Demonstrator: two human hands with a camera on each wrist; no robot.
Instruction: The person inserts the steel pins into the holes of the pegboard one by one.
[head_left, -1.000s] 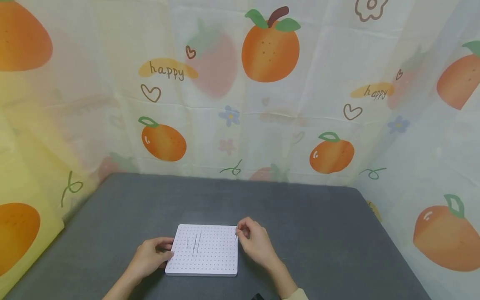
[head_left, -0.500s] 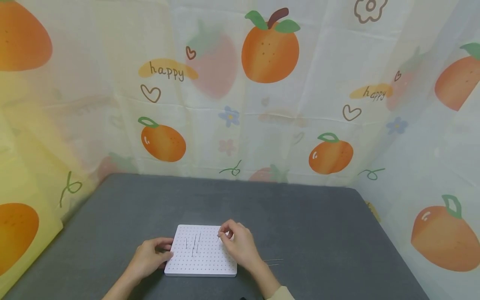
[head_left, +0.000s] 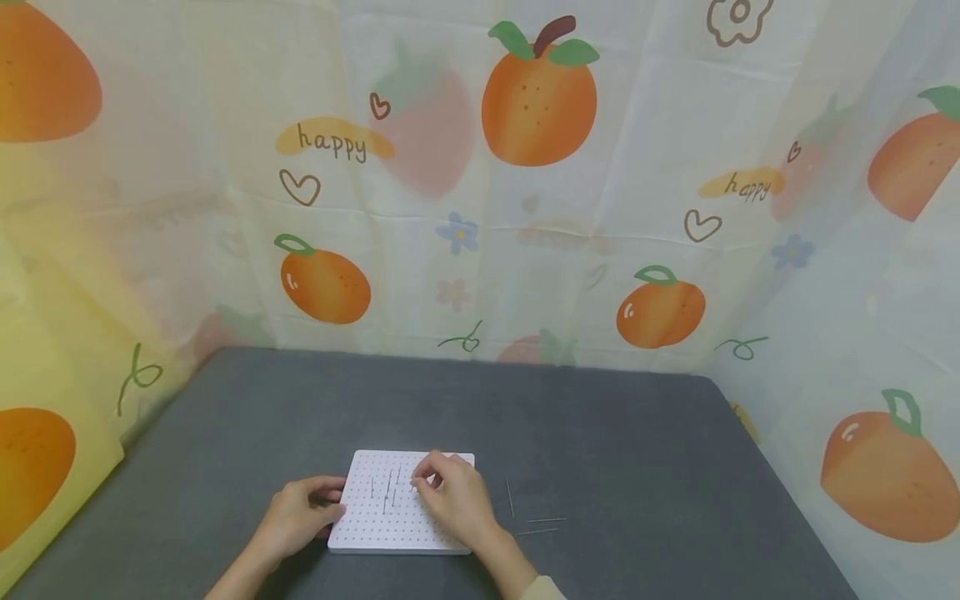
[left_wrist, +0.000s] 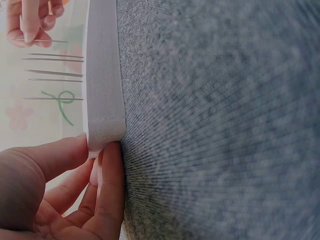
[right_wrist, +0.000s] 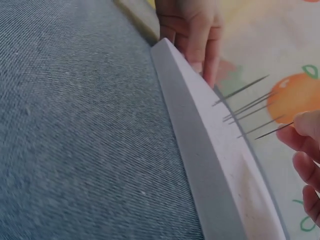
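A white pegboard (head_left: 405,535) with rows of small holes lies on the dark table. My left hand (head_left: 300,510) grips its left side, thumb at the top edge and fingers against the side wall, as the left wrist view shows. Several thin metal needles (left_wrist: 55,73) stand upright in the board's left half. Over the board, just right of them, my right hand (head_left: 457,498) pinches another needle (right_wrist: 274,131) between thumb and index finger. In the left wrist view that needle's lower tip hangs a little above the board's surface. Part of the board is hidden under the right hand.
To the right of the board, 3 loose needles lie on the table: one lengthwise (head_left: 510,497) and two crosswise, the upper crosswise needle (head_left: 547,521) above the other. A fruit-print curtain (head_left: 525,275) hangs behind and at both sides of the grey table (head_left: 637,450).
My right hand has moved left from the board's right edge to over its middle, carrying the needle. The loose needles on the table have come into view. My left hand stays put.
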